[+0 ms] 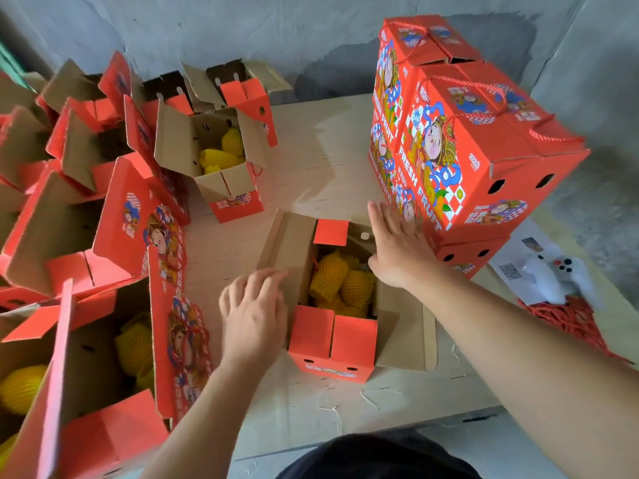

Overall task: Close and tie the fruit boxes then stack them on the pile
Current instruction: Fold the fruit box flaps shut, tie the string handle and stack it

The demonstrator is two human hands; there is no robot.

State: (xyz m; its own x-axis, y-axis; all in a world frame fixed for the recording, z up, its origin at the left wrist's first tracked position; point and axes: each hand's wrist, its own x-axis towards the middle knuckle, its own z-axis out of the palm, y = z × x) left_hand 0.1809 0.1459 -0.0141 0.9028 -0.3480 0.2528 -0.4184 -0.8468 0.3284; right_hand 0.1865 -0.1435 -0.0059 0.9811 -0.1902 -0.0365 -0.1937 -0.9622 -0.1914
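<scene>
Red open fruit box [332, 337] sits centre on cardboard sheet [311, 160], flaps up. Left hand [254, 312], fingers spread, rests flat on left flap edge, gripping nothing. Right hand [397, 247] open, palm at right rim. Stacked pile [466, 150] just right; bare sheet beyond.

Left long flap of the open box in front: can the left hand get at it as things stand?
Probably yes. The left hand is already at that flap, with nothing between them.
</scene>
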